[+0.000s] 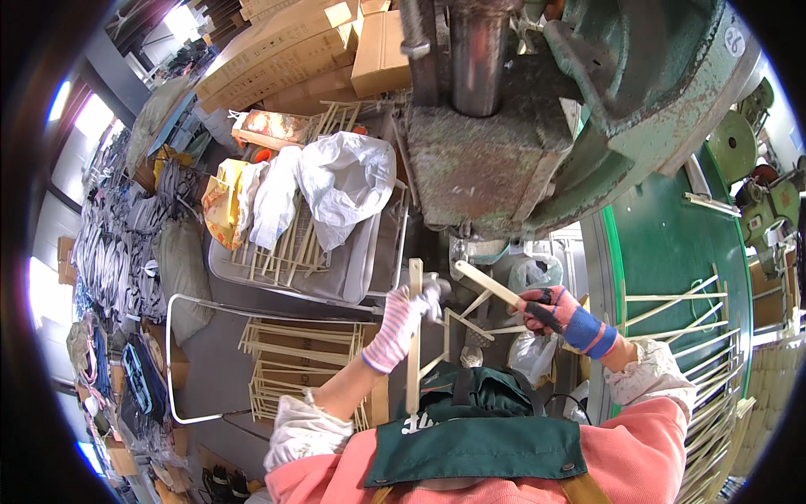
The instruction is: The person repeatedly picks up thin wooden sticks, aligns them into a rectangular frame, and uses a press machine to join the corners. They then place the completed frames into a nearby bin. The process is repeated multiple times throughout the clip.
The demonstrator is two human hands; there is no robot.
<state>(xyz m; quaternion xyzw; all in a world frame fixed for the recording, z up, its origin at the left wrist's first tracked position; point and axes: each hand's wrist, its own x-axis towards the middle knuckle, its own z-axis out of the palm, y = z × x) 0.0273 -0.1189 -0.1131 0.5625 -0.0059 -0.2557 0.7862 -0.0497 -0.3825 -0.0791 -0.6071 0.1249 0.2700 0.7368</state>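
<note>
My left hand (397, 326), in a pink-and-white striped glove with greyed fingertips, is closed on a long pale strip (414, 370) that stands nearly upright in the picture. My right hand (554, 317), in a red and blue glove with dark patches, grips the lower right end of a flat pale stick (485, 282). This stick slants up to the left, and a small hole shows near its free end. The two pieces are apart, below the head of a green press (483, 168). Whether they are wood cannot be told for certain.
A metal tray cart (365, 252) with white sacks (348, 172) and pale strips stands at left. Below it, more strips lie on cardboard (315, 336). At right, a green-topped table (663, 244) bears many strips. Cardboard boxes (382, 55) are stacked behind.
</note>
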